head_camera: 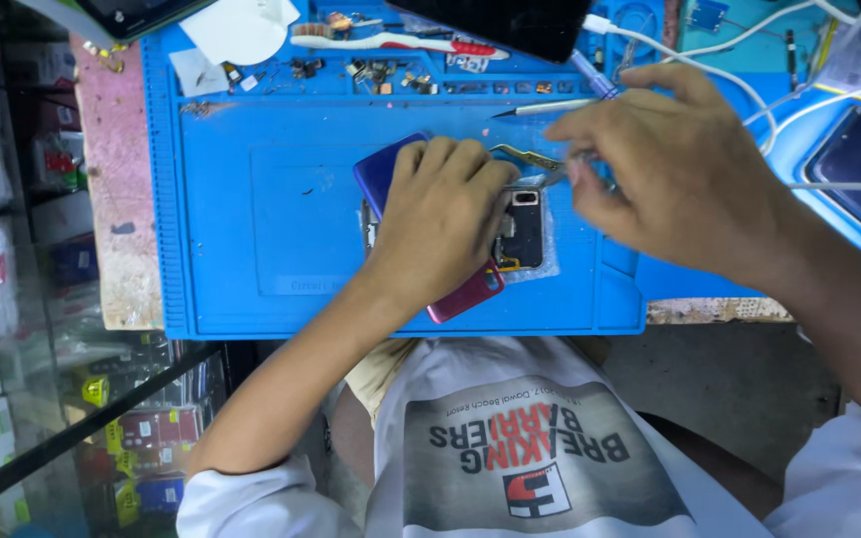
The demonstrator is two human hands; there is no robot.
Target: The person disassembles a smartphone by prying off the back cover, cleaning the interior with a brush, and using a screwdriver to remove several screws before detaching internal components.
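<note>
My left hand point(442, 217) presses flat on the opened phone point(470, 254) in the middle of the blue mat point(251, 199) — palm down, fingers spread. My right hand point(675, 169) pinches metal tweezers point(528, 157) just above the phone's exposed board.

**Our count at the repair mat**

We count two hands, the left hand point(447, 214) and the right hand point(672, 164). We see one opened phone point(522, 231), one blue-to-pink back cover point(383, 169), one pair of tweezers point(527, 156), one toothbrush point(391, 42), one blue silicone mat point(251, 199) and one white cable point(739, 85), and we find two dark screens point(510, 22) along the top edge
</note>
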